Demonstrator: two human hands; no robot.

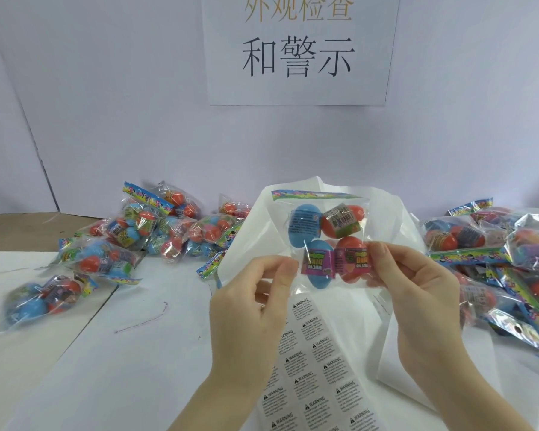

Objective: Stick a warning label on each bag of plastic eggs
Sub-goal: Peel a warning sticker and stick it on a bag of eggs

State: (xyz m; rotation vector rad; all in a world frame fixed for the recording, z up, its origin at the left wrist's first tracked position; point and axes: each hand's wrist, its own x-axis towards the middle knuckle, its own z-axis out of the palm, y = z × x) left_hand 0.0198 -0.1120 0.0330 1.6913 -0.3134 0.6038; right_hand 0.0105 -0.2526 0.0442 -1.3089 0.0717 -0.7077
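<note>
Packing and inspection workstation, printed station sign [297, 48] on wall, heaps of bagged toy eggs [156, 231]

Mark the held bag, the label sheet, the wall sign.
held bag [321, 231], head view, on the clear film between the eggs
label sheet [311, 384], head view, mid-sheet
wall sign [297, 57], head view, black characters
</note>
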